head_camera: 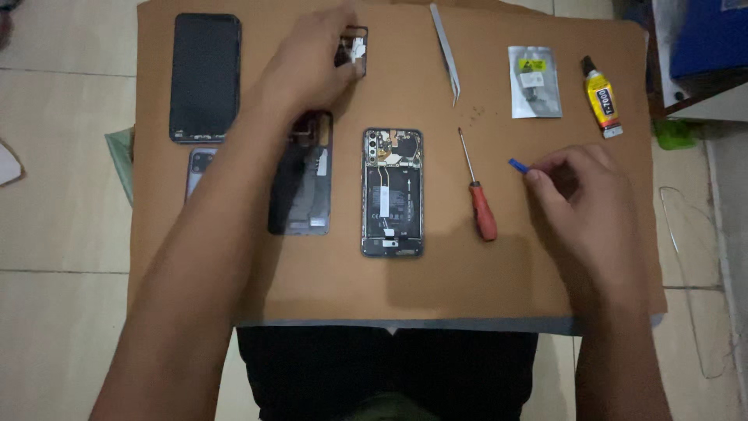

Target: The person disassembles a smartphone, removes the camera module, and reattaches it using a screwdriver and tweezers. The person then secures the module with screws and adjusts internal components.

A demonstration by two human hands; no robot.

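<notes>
1. Head view – the left hand (308,66) reaches across the brown cardboard sheet (405,288) to its far edge, fingers closed around a small black phone part (354,48) that rests on the sheet
2. Head view – the right hand (580,199) lies on the sheet at the near right, thumb and forefinger pinching a small blue pick (518,164) whose tip pokes out to the left
3. Head view – an opened phone (392,192) lies face down in the middle of the sheet, its battery and boards showing, well apart from both hands
4. Head view – a red-handled screwdriver (478,195) lies between the opened phone and the right hand, tip pointing away from the person
5. Head view – a dark phone frame (301,183) lies left of the opened phone, partly under the left forearm; a black screen panel (205,76) sits at the far left, with a pale back cover (200,165) just below it
6. Head view – metal tweezers (446,51), a silver foil pouch (534,81) and a yellow glue tube (601,97) lie along the far right
</notes>
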